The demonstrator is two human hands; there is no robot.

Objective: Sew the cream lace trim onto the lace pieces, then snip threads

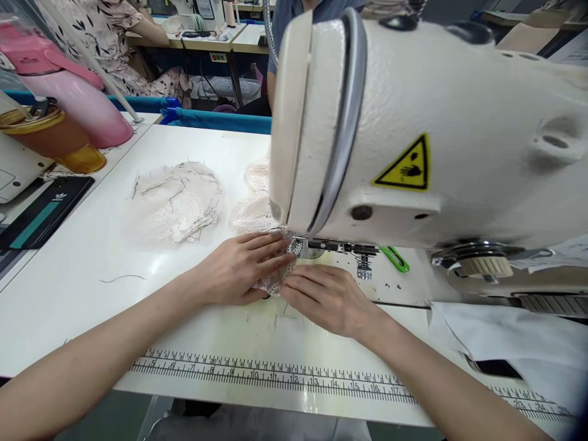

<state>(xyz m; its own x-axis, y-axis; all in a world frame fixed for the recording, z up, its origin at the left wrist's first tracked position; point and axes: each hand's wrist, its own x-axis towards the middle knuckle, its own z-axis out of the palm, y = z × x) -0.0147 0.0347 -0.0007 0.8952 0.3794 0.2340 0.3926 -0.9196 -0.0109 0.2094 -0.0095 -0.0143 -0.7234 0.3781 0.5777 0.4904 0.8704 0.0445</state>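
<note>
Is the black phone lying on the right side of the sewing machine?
No, the black phone lies at the table's far left edge, near the brown cup, well away from the sewing machine.

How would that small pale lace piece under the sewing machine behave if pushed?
The pale lace piece is probably floppy: both the left hand and right hand press it flat. Its openwork suggests it's very light. On the glossy white table it would likely bunch rather than slide whole.

Pink bottle [80, 98] and amber cup [52, 136] far left, black phone [43, 211] — green clippers [395, 258], printed ruler [275, 375] along table edge.
</note>
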